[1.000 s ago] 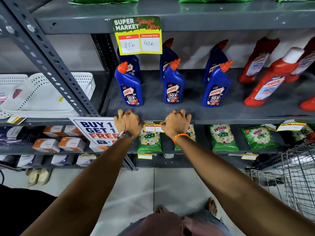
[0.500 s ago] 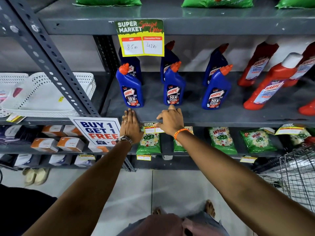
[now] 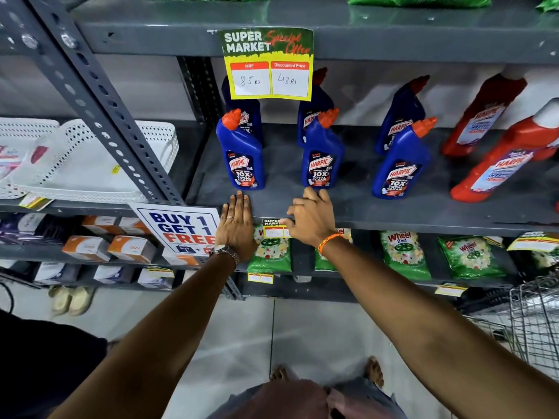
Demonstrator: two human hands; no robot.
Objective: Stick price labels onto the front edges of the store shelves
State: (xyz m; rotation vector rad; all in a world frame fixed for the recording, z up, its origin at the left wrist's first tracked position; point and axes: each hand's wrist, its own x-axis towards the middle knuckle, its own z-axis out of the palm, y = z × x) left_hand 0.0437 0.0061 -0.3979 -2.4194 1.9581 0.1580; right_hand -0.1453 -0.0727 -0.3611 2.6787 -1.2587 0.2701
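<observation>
A small green and yellow price label point(image 3: 273, 228) hangs on the front edge of the grey middle shelf point(image 3: 408, 220), between my two hands. My left hand point(image 3: 237, 226) lies flat over the shelf edge just left of the label, fingers straight and pointing at the left blue Harpic bottle point(image 3: 242, 152). My right hand point(image 3: 311, 219) rests on the edge right of the label. Its thumb touches the label's upper right corner and its fingers reach toward the middle blue bottle point(image 3: 322, 152). A larger price label point(image 3: 267, 64) is stuck on the upper shelf's edge.
A third blue bottle point(image 3: 399, 161) and red Harpic bottles point(image 3: 502, 158) stand to the right. A "Buy 1 Get 1 Free" sign point(image 3: 178, 228) hangs left of my left hand. Green Wheel packets point(image 3: 403, 252) fill the lower shelf. A wire trolley point(image 3: 535, 316) stands at lower right.
Both hands were closed fists pressing on the label's two ends. They have opened and slid up onto the shelf surface, and the label stays on the edge.
</observation>
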